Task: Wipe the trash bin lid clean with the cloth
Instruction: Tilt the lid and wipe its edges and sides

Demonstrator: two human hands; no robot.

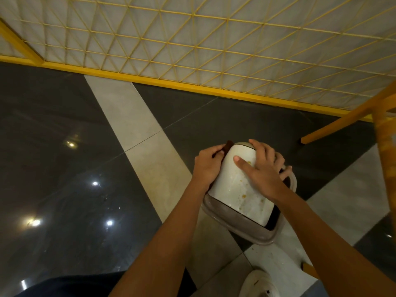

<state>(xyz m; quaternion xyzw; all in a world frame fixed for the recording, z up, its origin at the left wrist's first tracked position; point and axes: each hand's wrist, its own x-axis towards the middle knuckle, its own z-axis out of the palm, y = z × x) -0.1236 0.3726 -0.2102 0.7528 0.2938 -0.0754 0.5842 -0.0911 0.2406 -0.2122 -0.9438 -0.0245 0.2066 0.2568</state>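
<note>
A trash bin with a grey rim (240, 229) stands on the floor below me. Its white swing lid (237, 187) is tilted up and carries yellowish-brown spots. My left hand (206, 166) is at the lid's left edge and grips a dark brown cloth (227, 146), of which only a small end shows above the fingers. My right hand (260, 168) lies over the lid's upper right part, thumb flat on the white face and fingers curled round its far edge.
Glossy dark floor tiles with pale stripes (137, 129) lie all around. A yellow wire-mesh partition (192, 50) runs across the back. Yellow wooden furniture legs (342, 123) stand to the right. A white shoe (260, 284) is at the bottom edge.
</note>
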